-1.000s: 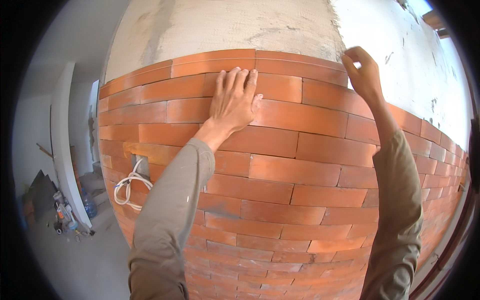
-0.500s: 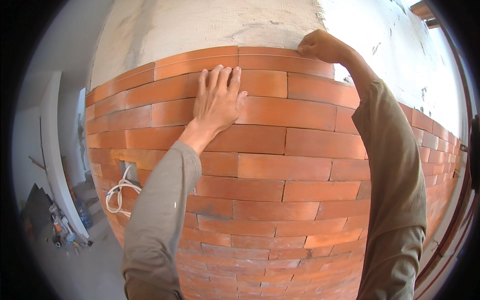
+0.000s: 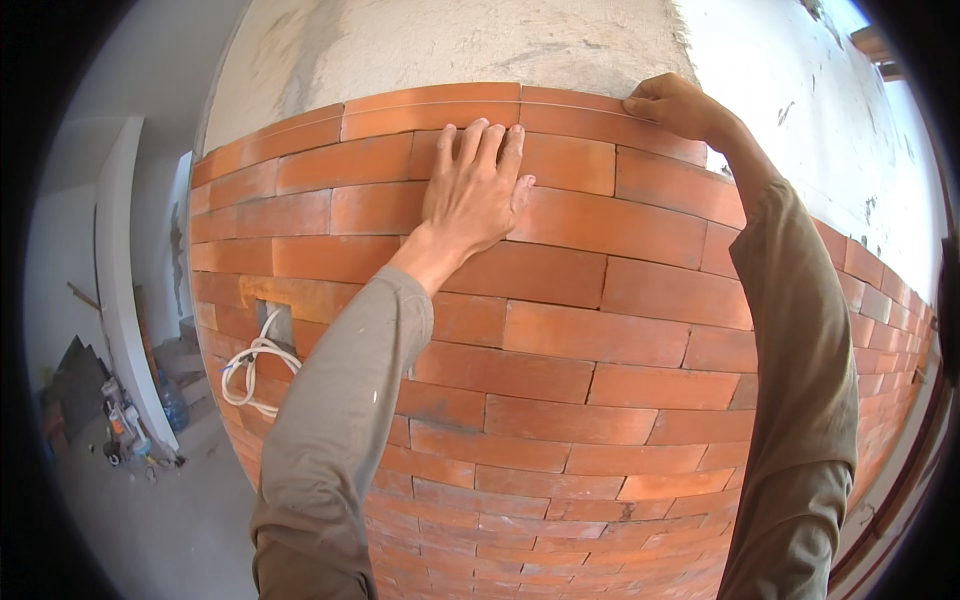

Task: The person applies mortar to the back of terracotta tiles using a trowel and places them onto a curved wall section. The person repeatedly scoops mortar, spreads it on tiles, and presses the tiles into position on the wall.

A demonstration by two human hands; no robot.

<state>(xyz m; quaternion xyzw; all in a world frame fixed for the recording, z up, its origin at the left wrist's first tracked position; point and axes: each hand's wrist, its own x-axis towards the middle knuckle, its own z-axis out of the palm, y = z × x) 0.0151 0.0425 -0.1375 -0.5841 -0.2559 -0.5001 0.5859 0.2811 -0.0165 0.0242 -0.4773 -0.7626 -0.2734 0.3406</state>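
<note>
A brick wall of orange, brick-shaped tiles in staggered rows fills the middle. My left hand lies flat against the upper rows with its fingers spread, fingertips just below the top row. My right hand is closed at the upper edge of the right-hand brick tile in the top row; its thumb and curled fingers meet that edge, and some fingertips are hidden. A thin pale string runs along the face of the top row toward my right hand.
Rough grey plaster lies above the tiles, and a white wall at right. Looped white cable hangs from a recess at left. Tools and a blue water bottle stand on the floor at far left.
The whole view has shifted, so wall and hands appear farther right. Both hands keep about the same places on the tiles.
</note>
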